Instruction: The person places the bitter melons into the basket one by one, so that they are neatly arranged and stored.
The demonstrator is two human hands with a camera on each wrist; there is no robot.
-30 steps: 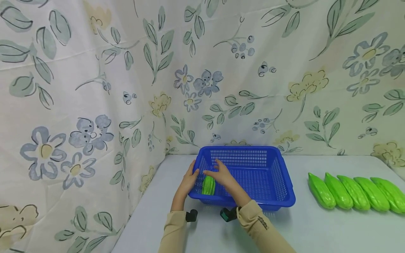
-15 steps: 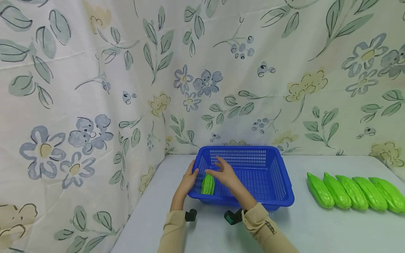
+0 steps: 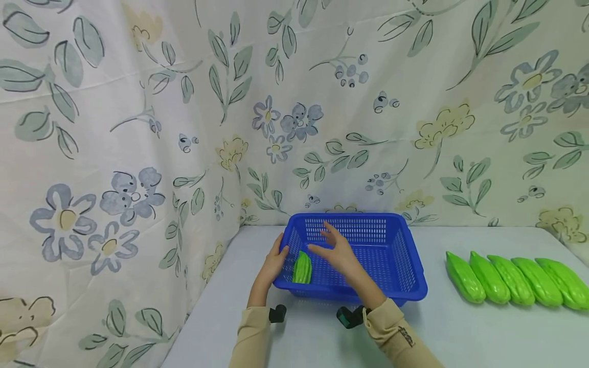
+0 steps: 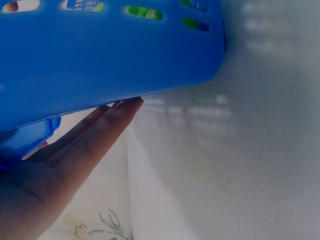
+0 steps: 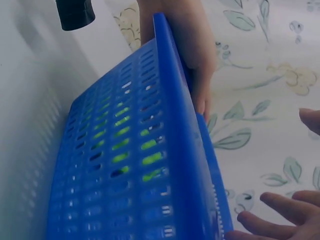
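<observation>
A bitter melon (image 3: 302, 268) lies at the left end inside a blue plastic basket (image 3: 416, 250). My left hand (image 3: 274, 262) holds the basket's left rim, thumb over the edge and fingers along the outer wall. The left wrist view shows the extended fingers (image 4: 95, 135) of that hand against the blue wall. Above the inside of the basket is my right hand (image 3: 339, 254), fingers spread apart and holding nothing. In the right wrist view, green of the bitter melon shows through the basket's slots.
Several more bitter melons (image 3: 511, 280) lie side by side in a row on the white table (image 3: 451, 332), right of the basket. A floral curtain (image 3: 345, 128) hangs behind the table and along its left side.
My right hand has drawn away from the bitter melon, moving to the right over the basket with its fingers spread. The left hand and the melon have stayed in place.
</observation>
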